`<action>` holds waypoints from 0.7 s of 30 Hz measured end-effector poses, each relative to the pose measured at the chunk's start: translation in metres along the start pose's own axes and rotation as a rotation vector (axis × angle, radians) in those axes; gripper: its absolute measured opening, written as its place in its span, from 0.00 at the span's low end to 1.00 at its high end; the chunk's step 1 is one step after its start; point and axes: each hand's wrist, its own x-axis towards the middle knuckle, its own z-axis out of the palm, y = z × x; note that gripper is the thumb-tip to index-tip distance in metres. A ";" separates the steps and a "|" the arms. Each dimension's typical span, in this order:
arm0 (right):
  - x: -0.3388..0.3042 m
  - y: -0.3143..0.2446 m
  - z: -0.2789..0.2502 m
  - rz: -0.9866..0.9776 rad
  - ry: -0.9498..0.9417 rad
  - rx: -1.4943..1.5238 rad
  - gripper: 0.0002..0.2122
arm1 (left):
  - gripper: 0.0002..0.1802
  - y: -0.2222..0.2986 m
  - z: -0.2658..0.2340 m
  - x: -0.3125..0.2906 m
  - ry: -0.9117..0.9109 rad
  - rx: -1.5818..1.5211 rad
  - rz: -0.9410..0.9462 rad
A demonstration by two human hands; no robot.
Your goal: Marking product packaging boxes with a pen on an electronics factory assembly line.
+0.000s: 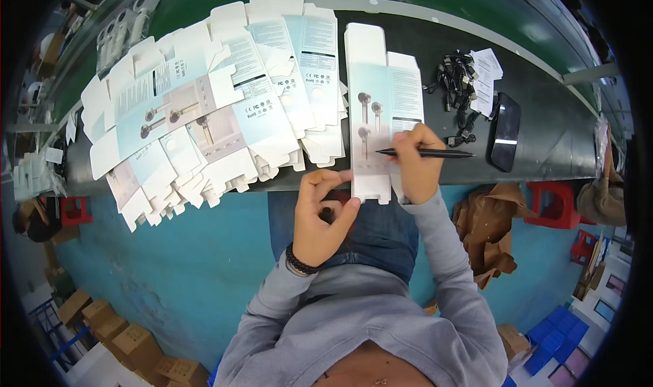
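An unfolded earphone box blank, white and pale blue with pictures of earphones, lies at the near edge of the black table. My left hand grips its lower left edge, thumb and forefinger at the white flap. A black pen is held in my right hand, which rests over the blank's lower right side. The pen lies nearly level, its pointed left end over the printed panel. Part of the blank's right edge is hidden by this hand. To the left is a spread pile of similar box blanks, overlapping one another.
Several black cables lie right of the blank beside white paper slips and a dark phone. Crumpled brown paper and a red stool stand beyond the table's near edge. Cardboard boxes sit at lower left.
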 end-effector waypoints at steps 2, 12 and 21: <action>-0.002 -0.005 -0.007 0.132 0.109 0.233 0.12 | 0.26 0.000 0.005 -0.001 0.038 -0.150 -0.033; -0.004 -0.040 -0.034 -0.090 0.110 0.488 0.12 | 0.33 0.043 0.001 -0.005 0.085 -0.080 0.117; -0.014 -0.011 -0.002 -0.183 -0.083 -0.217 0.13 | 0.32 0.111 -0.110 -0.009 0.696 0.371 0.401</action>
